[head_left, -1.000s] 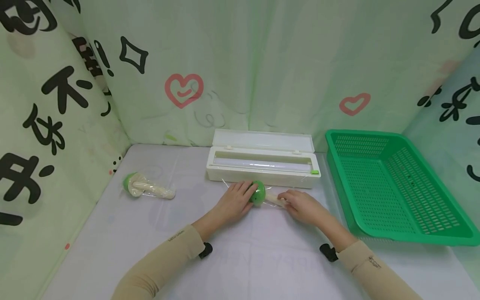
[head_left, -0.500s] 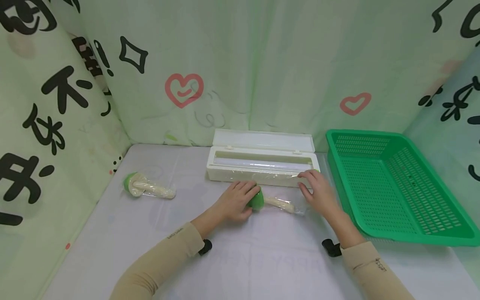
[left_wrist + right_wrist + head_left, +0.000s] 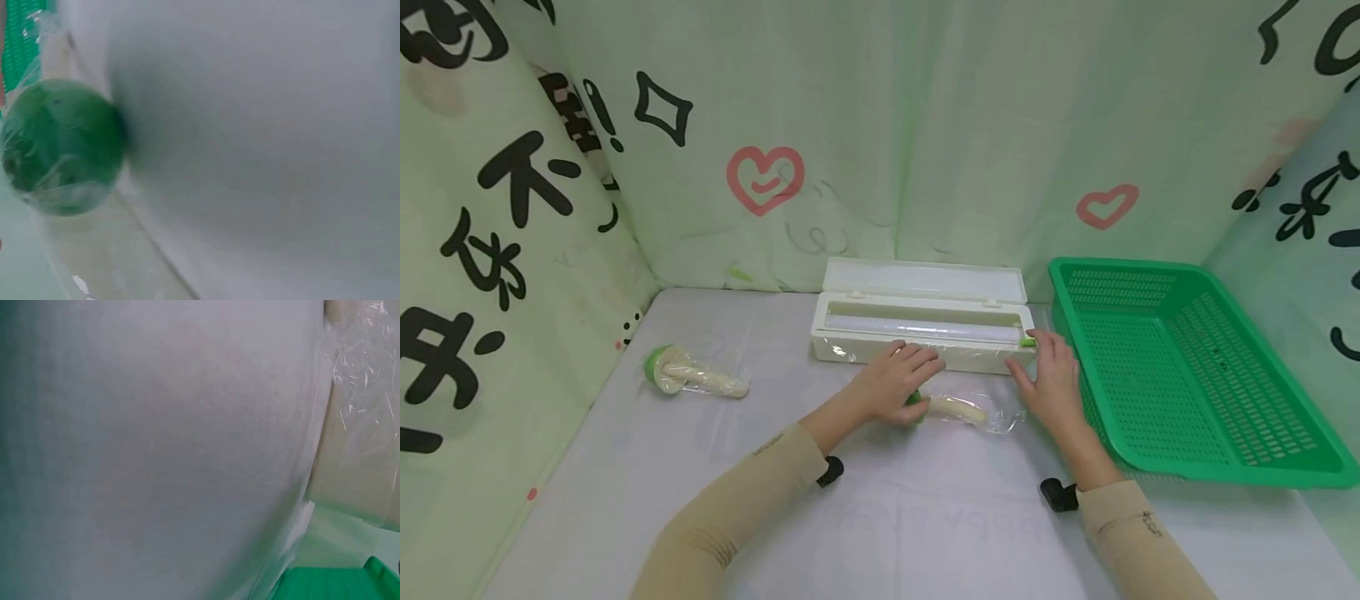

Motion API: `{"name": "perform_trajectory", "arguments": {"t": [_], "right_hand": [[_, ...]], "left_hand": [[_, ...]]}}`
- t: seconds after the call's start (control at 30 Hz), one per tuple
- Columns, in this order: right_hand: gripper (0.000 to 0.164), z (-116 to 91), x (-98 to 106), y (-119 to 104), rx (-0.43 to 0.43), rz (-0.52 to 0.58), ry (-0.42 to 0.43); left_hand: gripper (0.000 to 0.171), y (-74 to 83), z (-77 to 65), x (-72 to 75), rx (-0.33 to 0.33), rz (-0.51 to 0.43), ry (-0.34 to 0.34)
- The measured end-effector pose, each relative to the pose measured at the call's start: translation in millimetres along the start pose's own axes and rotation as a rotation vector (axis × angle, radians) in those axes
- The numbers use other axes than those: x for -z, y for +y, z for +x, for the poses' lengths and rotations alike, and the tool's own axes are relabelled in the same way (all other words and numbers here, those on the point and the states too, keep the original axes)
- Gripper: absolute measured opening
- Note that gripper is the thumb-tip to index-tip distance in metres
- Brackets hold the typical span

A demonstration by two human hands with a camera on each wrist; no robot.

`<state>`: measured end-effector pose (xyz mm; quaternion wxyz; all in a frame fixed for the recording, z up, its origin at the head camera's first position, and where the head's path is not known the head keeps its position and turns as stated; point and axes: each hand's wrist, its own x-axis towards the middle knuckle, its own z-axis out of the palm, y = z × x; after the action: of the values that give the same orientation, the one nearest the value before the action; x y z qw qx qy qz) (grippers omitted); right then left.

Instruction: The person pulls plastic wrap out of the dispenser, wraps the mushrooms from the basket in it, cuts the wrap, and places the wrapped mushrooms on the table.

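A mushroom-shaped item with a green cap [image 3: 62,150] and a pale stem [image 3: 955,409] lies wrapped in clear cling film. My left hand [image 3: 891,387] is over the cap in the head view and hides most of it; its fingers reach towards the dispenser's front. Behind stands a white cling film dispenser [image 3: 880,348], lid raised, with a film roll [image 3: 925,328] inside. At its right end my right hand [image 3: 1055,385] has its fingertips right at the green slider [image 3: 1027,342], thumb by the front wall. Neither hand shows in its wrist view beyond slivers at the edge.
Another film-wrapped mushroom-shaped item [image 3: 696,372] lies to the left on the white-covered table [image 3: 850,533]. A large green perforated basket [image 3: 1120,462] stands on the right. Printed pale green curtains [image 3: 985,142] close off the back and sides.
The right hand left the stem's end and moved up to the dispenser's right end. The left hand has shifted right and lifted its fingers from around the cap towards the dispenser.
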<state>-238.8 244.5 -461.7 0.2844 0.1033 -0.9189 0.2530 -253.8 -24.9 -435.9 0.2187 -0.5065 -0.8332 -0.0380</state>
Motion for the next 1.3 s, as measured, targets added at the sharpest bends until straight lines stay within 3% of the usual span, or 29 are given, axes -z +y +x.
{"name": "perform_trajectory", "arguments": {"t": [0.07, 0.23, 0.5, 0.77, 1.03, 1.17, 1.3], "right_hand": [[0.054, 0.9, -1.3, 2.8, -0.02, -0.006, -0.014], [0.057, 4.2, -3.5, 6.4, -0.077, -0.046, -0.074], [0.058, 3.8, -4.2, 11.9, -0.111, -0.08, -0.143], [0.061, 3.0, -4.5, 19.1, -0.103, -0.05, -0.154], [0.06, 2.6, -7.9, 28.1, -0.051, 0.004, -0.113], [0.057, 2.8, -8.6, 30.4, -0.054, 0.018, -0.114], [0.055, 2.2, -7.8, 31.5, -0.091, 0.039, -0.143]], "left_hand": [[0.044, -3.2, 12.9, 2.3, -0.014, 0.024, 0.024], [0.039, -11.0, 44.6, 6.7, -0.04, 0.091, 0.003], [0.039, -11.0, 83.7, 2.7, -0.069, 0.167, -0.118], [0.04, 1.7, 117.0, -11.8, 0.018, 0.146, -0.298], [0.036, 17.0, 146.4, -31.0, 0.118, 0.12, -0.378], [0.036, 24.4, 154.1, -38.8, 0.184, 0.072, -0.412], [0.034, 30.0, 157.8, -44.3, 0.231, 0.043, -0.404]]}}
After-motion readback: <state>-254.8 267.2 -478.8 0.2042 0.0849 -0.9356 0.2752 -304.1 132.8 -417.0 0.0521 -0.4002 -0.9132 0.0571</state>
